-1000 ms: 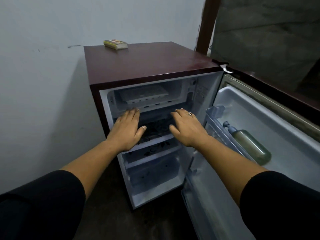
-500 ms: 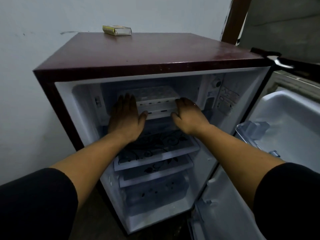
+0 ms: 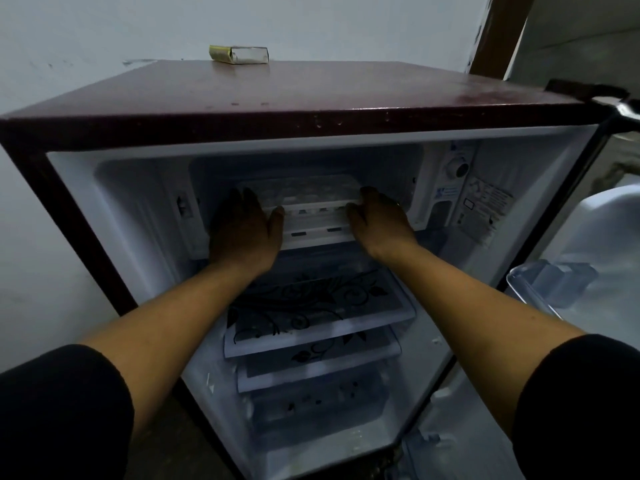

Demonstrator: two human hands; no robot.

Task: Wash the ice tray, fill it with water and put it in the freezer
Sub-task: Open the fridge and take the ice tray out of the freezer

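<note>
White plastic sits between two flat hands: the left hand (image 3: 242, 233) and the right hand (image 3: 381, 223) flank the ice tray (image 3: 311, 194) at its short ends. Their fingers stretch forward along the ends rather than curling round, and each thumb lies against the near rim. The fingertips are lost in the gloom, so it looks like a flat-handed push, not a clasp. The tray lies level inside the freezer compartment (image 3: 221, 171), its long axis running left to right across the opening. It is straight ahead of both hands, neither nearer, so finishing probably calls for an even shove inward. Below is the flower-printed glass shelf (image 3: 311, 306), to the right the thermostat dial (image 3: 457, 168), and a small carton (image 3: 239, 54) rests on the maroon fridge top (image 3: 311, 88)
</note>
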